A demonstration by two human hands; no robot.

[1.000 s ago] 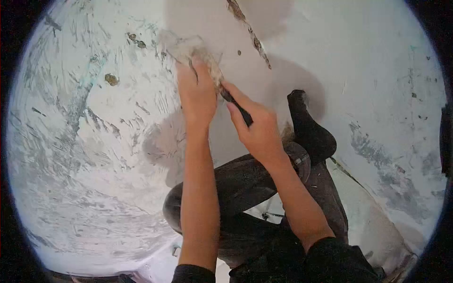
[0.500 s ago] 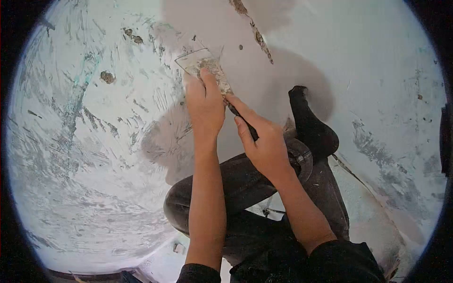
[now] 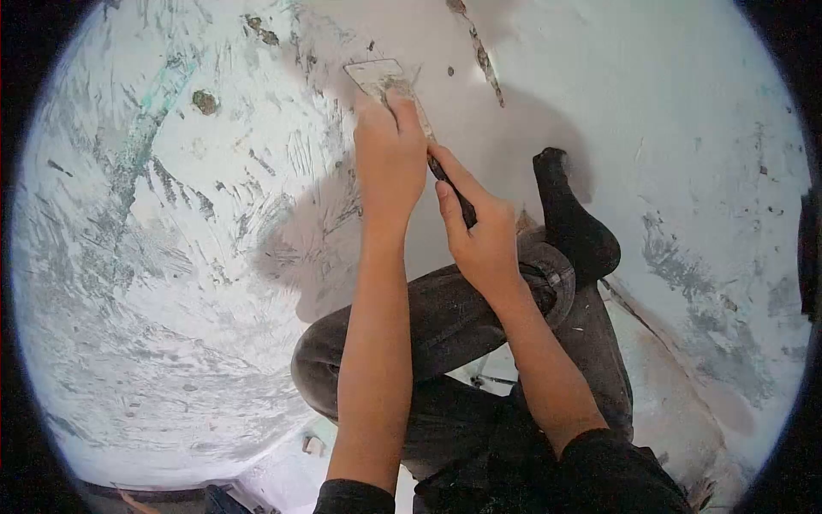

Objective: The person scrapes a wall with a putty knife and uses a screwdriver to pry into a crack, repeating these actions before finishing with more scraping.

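Observation:
A flat scraper (image 3: 374, 75) with a wide, pale, dirt-crusted blade and a dark handle lies against the whitish plastered surface. My right hand (image 3: 485, 236) is closed around the handle, its index finger stretched along it. On the blade, my left hand (image 3: 390, 154) is closed, with thumb and fingers at the left side; its fingertips are partly hidden. The blade's far edge sits just below a small dark chip (image 3: 371, 45) in the surface. Shadows of the hands and arms fall around the blade.
Rough grey scrape marks and a round pit (image 3: 205, 102) cover the left part of the surface. A long crack (image 3: 485, 62) runs beyond the scraper. My bent leg (image 3: 445, 317) lies below the hands, and a dark-socked foot (image 3: 569, 218) rests at the right.
The view has shifted, so the surface marks appear higher. Both hands and the scraper have moved slightly farther away, the blade turning a little. The grip looks the same.

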